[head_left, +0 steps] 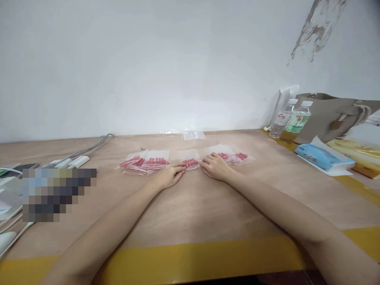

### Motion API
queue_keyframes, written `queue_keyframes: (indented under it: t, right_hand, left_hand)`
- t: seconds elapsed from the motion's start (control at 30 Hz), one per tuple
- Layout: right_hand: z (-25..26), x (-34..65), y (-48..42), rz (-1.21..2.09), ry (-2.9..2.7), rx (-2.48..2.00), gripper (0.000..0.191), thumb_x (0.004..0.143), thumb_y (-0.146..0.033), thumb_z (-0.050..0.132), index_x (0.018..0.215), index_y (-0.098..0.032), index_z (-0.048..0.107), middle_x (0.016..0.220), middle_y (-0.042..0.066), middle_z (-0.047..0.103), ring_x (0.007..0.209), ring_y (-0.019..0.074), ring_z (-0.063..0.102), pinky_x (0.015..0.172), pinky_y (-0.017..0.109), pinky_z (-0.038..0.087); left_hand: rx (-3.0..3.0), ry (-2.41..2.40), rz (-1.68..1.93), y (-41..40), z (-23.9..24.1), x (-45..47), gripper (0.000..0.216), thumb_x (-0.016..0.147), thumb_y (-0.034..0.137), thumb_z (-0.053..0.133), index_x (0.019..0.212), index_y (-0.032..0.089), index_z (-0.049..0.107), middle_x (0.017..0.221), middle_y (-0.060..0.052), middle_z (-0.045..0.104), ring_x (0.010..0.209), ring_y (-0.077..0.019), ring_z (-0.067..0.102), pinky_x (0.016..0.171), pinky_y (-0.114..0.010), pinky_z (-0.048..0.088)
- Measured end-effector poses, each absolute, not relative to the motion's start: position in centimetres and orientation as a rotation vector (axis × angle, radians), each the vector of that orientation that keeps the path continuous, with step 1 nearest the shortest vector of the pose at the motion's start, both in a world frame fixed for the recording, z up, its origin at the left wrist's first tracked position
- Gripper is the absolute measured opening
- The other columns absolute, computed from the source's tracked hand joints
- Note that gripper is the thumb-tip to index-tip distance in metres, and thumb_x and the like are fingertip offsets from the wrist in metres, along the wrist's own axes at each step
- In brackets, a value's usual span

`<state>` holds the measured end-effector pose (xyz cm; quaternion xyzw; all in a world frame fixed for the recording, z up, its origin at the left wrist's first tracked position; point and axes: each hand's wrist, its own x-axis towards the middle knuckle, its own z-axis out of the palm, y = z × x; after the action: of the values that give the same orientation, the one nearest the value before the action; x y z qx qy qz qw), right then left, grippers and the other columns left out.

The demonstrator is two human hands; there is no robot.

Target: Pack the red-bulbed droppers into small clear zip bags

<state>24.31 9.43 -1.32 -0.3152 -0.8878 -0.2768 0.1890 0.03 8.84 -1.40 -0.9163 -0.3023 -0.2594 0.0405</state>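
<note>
Centrally in the frame, my left hand (170, 175) and right hand (214, 166) lie flat and unclenched on the bench (190, 213), fingertips touching the middle bag of red pieces (190, 160); similar bags flank it.

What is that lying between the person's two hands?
A small clear bag of red pieces lies between the left hand and right hand, seen from the head camera.
</note>
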Motion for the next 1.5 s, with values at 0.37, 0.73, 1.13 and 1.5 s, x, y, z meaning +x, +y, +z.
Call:
queue_keyframes:
  t: [0.37, 0.73, 1.13, 1.5]
  right_hand:
    - [-2.8, 25.0, 9.2, -0.291, -2.279, -0.819, 0.033, 0.077, -0.008, 0.046, 0.107, -0.015, 0.055, 0.092, 0.007, 0.063, 0.085, 0.0172, 0.053, 0.075, 0.030, 0.037]
    - [-2.3, 24.5, 9.7, -0.668, -2.302, -0.887, 0.020, 0.085, -0.014, 0.043, 0.078, -0.016, 0.061, 0.075, 0.005, 0.063, 0.073, 0.0153, 0.050, 0.070, 0.030, 0.029]
    - [-2.3, 25.2, 9.6, -0.516, -2.279, -0.960, 0.015, 0.085, -0.023, 0.047, 0.077, -0.016, 0.058, 0.077, 0.004, 0.063, 0.075, 0.0158, 0.051, 0.072, 0.030, 0.027]
    - [-1.8, 25.1, 9.5, -0.761, -2.334, -0.911, 0.025, 0.086, -0.017, 0.039, 0.070, -0.015, 0.057, 0.068, 0.005, 0.059, 0.069, 0.0154, 0.045, 0.071, 0.033, 0.024]
  left_hand:
    - [-2.720, -0.942, -0.802, 8.6, -1.4, 0.4, 0.022, 0.088, 0.021, 0.043, 0.099, 0.016, 0.062, 0.100, -0.007, 0.063, 0.090, -0.0176, 0.061, 0.079, -0.029, 0.050]
    - [-2.671, -0.911, -0.772, 8.8, -1.5, 0.3, 0.022, 0.087, 0.030, 0.047, 0.092, 0.017, 0.065, 0.098, -0.005, 0.064, 0.088, -0.0171, 0.062, 0.080, -0.028, 0.050]
    - [-2.479, -0.822, -0.726, 9.4, -1.9, 0.3, 0.025, 0.089, 0.021, 0.039, 0.085, 0.015, 0.063, 0.088, -0.007, 0.064, 0.077, -0.0169, 0.062, 0.068, -0.027, 0.051]
    - [-2.412, -0.785, -0.677, 9.0, -1.3, 0.6, 0.028, 0.091, 0.021, 0.036, 0.076, 0.015, 0.060, 0.075, -0.006, 0.060, 0.069, -0.0157, 0.058, 0.062, -0.026, 0.047]
